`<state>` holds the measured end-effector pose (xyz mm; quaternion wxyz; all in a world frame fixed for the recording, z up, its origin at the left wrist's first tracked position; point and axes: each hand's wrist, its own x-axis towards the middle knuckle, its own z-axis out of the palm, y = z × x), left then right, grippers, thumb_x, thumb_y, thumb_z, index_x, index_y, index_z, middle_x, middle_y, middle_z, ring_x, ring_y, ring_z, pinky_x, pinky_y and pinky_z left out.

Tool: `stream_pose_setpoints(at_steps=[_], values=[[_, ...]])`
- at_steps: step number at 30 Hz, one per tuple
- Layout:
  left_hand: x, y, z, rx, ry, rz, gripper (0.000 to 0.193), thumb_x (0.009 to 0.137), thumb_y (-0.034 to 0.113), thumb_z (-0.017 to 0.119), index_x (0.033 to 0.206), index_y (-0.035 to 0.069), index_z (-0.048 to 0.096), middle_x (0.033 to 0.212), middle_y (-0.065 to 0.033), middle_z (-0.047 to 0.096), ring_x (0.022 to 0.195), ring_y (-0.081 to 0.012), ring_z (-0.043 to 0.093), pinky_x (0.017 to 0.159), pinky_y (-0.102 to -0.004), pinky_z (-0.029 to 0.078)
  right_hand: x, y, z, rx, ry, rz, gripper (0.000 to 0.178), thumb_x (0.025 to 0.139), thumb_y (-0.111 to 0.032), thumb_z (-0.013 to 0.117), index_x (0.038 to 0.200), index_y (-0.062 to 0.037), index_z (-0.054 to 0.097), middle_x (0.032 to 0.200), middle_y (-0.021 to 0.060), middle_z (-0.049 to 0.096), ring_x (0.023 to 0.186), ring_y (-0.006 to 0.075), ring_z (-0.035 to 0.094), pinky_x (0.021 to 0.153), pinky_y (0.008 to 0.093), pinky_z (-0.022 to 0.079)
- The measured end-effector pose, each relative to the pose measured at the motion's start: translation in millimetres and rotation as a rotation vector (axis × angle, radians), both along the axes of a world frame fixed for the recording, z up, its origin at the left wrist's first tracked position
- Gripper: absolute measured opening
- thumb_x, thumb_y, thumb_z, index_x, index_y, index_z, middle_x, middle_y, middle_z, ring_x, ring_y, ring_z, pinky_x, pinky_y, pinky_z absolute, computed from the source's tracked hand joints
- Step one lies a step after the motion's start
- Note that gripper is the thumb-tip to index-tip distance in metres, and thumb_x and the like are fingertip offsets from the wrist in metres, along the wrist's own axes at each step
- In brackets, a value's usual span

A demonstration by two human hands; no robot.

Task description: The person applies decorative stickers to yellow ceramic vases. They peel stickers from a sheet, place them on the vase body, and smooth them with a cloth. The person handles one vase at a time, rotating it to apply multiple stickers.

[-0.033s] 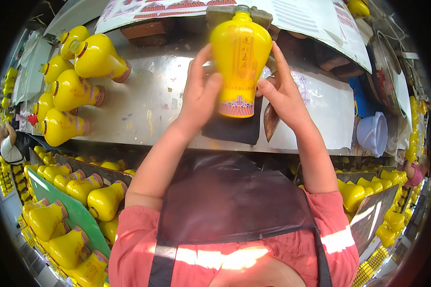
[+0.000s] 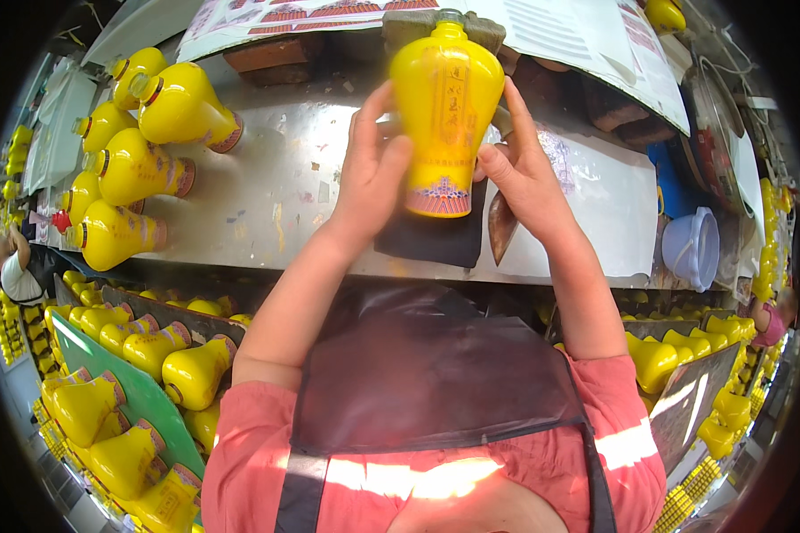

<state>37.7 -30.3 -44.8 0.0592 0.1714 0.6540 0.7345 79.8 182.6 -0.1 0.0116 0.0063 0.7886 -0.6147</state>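
A glossy yellow bottle (image 2: 447,98) with broad shoulders and a patterned band at its base lies between my two hands, its neck pointing away from me. My left hand (image 2: 369,169) curves round its left side, fingers and thumb bent against it. On the opposite side my right hand (image 2: 529,178) grips with the thumb toward the front and fingers along the edge. A brown, pointed, flat tool (image 2: 501,235) sticks out below the right palm; its upper part is hidden. Under the bottle's base is a dark cloth (image 2: 427,244), and its neck is by a grey-brown block (image 2: 402,28).
Several similar yellow bottles (image 2: 138,169) lie at the left of the metal worktable (image 2: 267,195). Printed sheets (image 2: 560,31) rest on bricks (image 2: 271,58) at the back. At right stands a pale blue bucket (image 2: 690,249). More bottles fill racks below the table, beside a green board (image 2: 120,382).
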Motion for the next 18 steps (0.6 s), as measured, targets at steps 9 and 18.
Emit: stream_pose_setpoints(at_steps=[9, 18], values=[[5.0, 8.6, 11.0, 0.111, -0.045, 0.021, 0.078, 0.092, 0.011, 0.072, 0.158, 0.008, 0.029, 0.147, -0.0151, 0.045, 0.126, -0.0271, 0.059, 0.104, -0.0415, 0.053, 2.5, -14.0, -3.4, 0.072, 0.011, -0.067, 0.092, 0.097, -0.026, 0.068, 0.167, -0.0085, 0.011, 0.081, 0.0060, 0.062, 0.066, 0.0097, 0.057, 0.061, 0.0270, 0.047], [-2.2, 5.2, 11.5, -0.127, 0.152, 0.108, 0.082, 0.091, 0.019, 0.071, 0.159, 0.006, 0.027, 0.154, -0.0188, 0.037, 0.139, -0.0324, 0.045, 0.111, -0.0470, 0.046, -3.6, -8.7, 15.4, -0.053, 0.022, -0.120, 0.085, 0.094, -0.028, 0.070, 0.163, -0.0070, 0.026, 0.084, 0.0077, 0.066, 0.066, 0.0105, 0.057, 0.062, 0.0270, 0.048]])
